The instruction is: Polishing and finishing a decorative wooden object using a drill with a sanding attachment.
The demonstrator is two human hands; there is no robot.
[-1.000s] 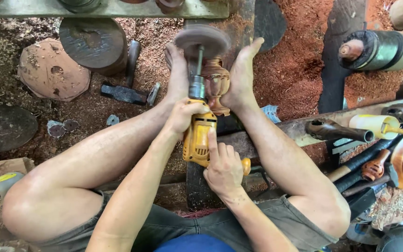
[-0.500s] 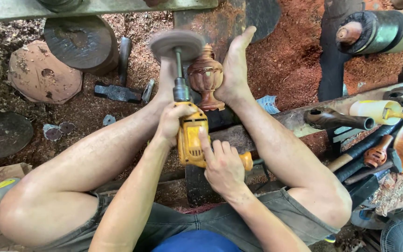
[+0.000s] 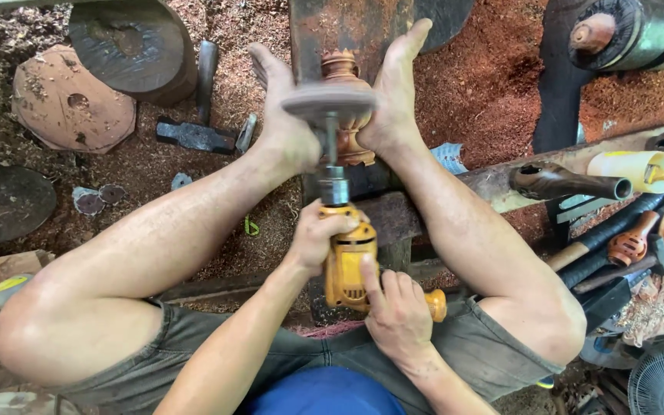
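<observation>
1. 2 hands grip a yellow drill (image 3: 347,265): the left hand (image 3: 318,238) is clenched round its front, just behind the chuck
2. The right hand (image 3: 397,311) grasps the drill's rear handle, forefinger along the body
3. Beyond the drill, its sanding disc (image 3: 329,101) sits over a turned wooden urn (image 3: 345,115)
4. The urn is clamped between 2 bare feet
5. A hammer (image 3: 192,135) lies left of the urn

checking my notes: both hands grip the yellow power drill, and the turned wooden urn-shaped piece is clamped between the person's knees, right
Not quite. Both hands do grip the yellow power drill, the left hand near the chuck and the right hand at the rear, but the head view shows the turned wooden urn-shaped piece clamped between the bare feet, not the knees.
</observation>
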